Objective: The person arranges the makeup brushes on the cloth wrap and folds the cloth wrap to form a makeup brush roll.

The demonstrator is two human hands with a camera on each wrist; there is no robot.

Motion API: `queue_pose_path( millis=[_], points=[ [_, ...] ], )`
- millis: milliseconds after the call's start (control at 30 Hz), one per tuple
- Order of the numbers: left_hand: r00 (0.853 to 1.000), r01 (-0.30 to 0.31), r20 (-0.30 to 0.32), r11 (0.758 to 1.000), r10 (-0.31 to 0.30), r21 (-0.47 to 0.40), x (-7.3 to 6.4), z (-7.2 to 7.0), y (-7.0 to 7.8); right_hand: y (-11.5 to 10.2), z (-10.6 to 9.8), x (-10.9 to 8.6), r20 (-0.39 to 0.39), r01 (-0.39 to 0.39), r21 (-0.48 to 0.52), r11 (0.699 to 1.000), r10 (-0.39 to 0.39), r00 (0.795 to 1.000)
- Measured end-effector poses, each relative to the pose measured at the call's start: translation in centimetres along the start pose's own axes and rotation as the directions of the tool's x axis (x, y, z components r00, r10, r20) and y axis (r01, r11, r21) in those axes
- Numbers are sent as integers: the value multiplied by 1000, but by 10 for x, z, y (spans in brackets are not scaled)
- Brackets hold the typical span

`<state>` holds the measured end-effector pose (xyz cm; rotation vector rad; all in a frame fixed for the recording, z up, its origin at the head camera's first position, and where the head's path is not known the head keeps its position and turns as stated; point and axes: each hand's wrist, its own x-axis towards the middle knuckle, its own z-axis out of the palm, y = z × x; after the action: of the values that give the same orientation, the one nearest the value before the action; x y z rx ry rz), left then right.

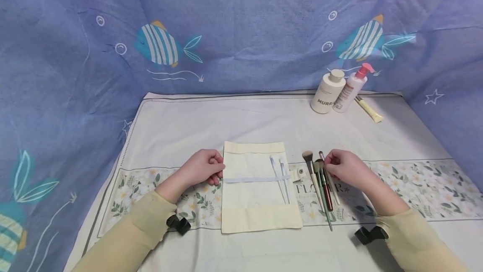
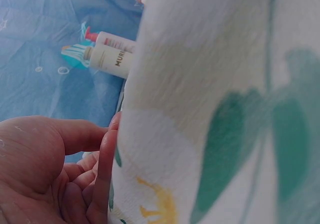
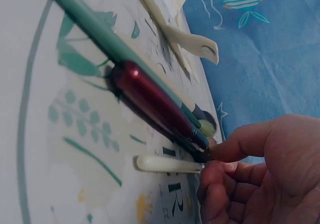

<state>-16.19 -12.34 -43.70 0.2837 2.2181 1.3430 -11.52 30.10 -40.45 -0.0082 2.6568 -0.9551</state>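
Fingers of the right hand (image 1: pixel 345 168) pinch the pale brush (image 3: pixel 162 164) near its head; the left hand (image 1: pixel 201 167) pinches the cloth case (image 1: pixel 260 219) by its left edge. Both things lie well apart from the surface's (image 1: pixel 226 125) back edge. The brush should be light, stiff, smooth, best held mid-handle; the cream case, crossed by a greyish band (image 1: pixel 245 180), soft and foldable.

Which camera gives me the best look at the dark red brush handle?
The right wrist view: the dark red brush handle appears large and close there. The head view shows it small, among other brushes; the left wrist view doesn't show it.
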Motion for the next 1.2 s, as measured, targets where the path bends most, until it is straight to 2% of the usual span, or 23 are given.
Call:
queue_pose_path(
  millis=[167,500,733,1033,1200],
  points=[
    [1000,-2,-5,1000,2,3,-1,0,0,3,1,-1,-7,-6,-76,997,5,1000],
    [1000,2,1,1000,-2,1,0,0,0,2,3,1,-53,-37,-228,973,26,998],
    [1000,-3,-3,1000,3,7,-1,0,1,3,3,3,-63,-48,-276,960,31,998],
    [1000,-3,-6,1000,3,9,-2,0,0,-5,0,4,-14,-54,-341,938,53,999],
    [1000,0,-4,1000,0,1,-2,0,0,-6,-1,4,5,-60,-328,943,65,998]
  ],
)
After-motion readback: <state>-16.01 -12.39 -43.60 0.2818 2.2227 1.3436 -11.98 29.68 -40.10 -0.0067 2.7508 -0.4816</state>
